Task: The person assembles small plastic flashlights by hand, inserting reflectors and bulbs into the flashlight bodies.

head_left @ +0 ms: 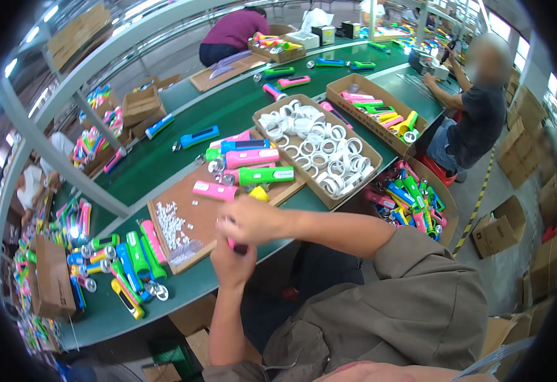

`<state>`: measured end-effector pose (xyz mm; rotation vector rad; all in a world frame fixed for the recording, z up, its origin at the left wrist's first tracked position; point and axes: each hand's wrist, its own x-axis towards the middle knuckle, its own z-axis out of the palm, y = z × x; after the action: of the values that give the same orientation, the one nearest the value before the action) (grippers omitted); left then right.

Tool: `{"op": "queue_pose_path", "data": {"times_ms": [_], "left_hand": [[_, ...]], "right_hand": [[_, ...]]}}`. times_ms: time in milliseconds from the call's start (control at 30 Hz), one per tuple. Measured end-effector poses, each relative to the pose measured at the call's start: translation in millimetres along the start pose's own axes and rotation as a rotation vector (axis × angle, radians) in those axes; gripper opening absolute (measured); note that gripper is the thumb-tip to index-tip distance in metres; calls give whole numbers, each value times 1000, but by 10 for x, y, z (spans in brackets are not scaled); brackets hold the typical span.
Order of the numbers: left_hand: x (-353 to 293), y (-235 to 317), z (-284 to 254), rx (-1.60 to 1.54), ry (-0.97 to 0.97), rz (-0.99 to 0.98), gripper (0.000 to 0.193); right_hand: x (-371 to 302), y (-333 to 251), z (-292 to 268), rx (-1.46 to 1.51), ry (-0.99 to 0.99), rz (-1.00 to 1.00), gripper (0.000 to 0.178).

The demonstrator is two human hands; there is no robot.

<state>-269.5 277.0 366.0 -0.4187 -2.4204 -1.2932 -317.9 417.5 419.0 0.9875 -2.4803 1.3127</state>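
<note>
My left hand (231,264) is closed around a pink flashlight (236,246), of which only a pink and dark part shows between the hands. From above, my right hand (253,219) is closed on its upper end; the fingers cover most of it. Just beyond them is a brown wooden board (192,169) with a raised edge. On it lie a pink flashlight body (214,190), a green one (265,175), others in blue and pink, and a heap of small white pieces (171,226). Clear plastic parts (186,253) lie at the board's near corner.
A cardboard tray of white rings (323,149) stands right of the board, with a box of flashlights (380,114) behind it. More flashlights (135,254) lie to the left on the green table (113,318). A co-worker (482,95) sits at right; another person (234,35) bends at the back.
</note>
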Motion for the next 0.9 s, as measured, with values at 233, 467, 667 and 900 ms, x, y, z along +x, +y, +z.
{"op": "queue_pose_path", "data": {"times_ms": [233, 467, 667, 900], "left_hand": [[-440, 263, -199, -58, -63, 137, 22], [-894, -277, -176, -764, -574, 10, 34], [-827, 34, -357, -1048, -677, -29, 29], [-879, 110, -507, -1150, -515, -276, 46]], "right_hand": [[-346, -494, 1, 12, 6, -302, 24], [-407, -755, -64, 284, -462, -594, 21], [-446, -957, 68, 214, -369, -869, 67], [-93, -754, -245, 67, -590, -598, 52]]}}
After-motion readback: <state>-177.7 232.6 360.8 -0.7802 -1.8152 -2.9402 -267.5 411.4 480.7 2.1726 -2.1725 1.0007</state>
